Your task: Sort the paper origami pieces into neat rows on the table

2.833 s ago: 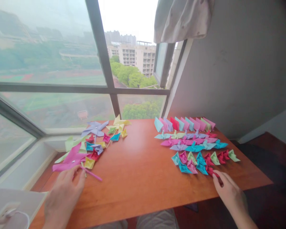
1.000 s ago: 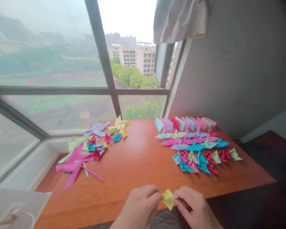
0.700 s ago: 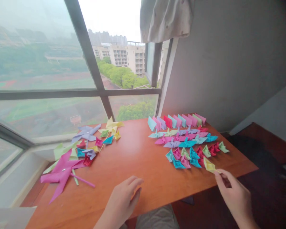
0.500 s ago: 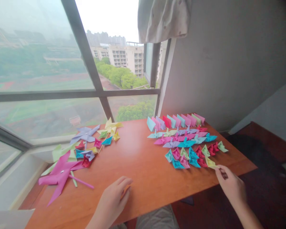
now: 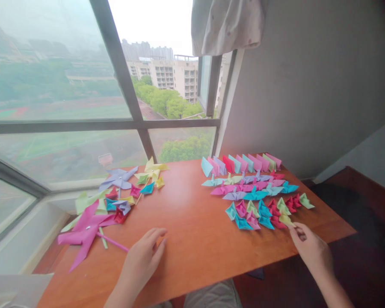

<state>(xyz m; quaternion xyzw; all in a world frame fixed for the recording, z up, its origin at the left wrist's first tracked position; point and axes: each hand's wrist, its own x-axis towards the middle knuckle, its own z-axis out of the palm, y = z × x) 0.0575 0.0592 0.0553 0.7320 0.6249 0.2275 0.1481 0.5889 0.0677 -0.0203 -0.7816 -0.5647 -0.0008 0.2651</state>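
Note:
At the front right of the wooden table (image 5: 195,261), my right hand (image 5: 309,244) pinches a yellow folded paper boat (image 5: 286,220) by its near end. This boat sits against a cluster of paper boats (image 5: 242,222) in blue, pink, red and green. My left hand (image 5: 144,252) is held over the table's front left, holding nothing, its fingers loosely curved and the thumb apart. Nearest to it is the pink stick of a large pink paper pinwheel (image 5: 88,231).
Behind the boats lie rows of paper cranes (image 5: 256,194) and standing folded paper pieces (image 5: 229,164). At the left are a purple pinwheel (image 5: 118,179), a yellow pinwheel (image 5: 152,169) and several small folded boats (image 5: 123,207). A window (image 5: 67,158) borders the table's far left.
My left hand has moved left, closer to the pink pinwheel's stick. My right hand keeps its pinch on the yellow boat, which now sits closer against its neighbours. The view has shifted slightly.

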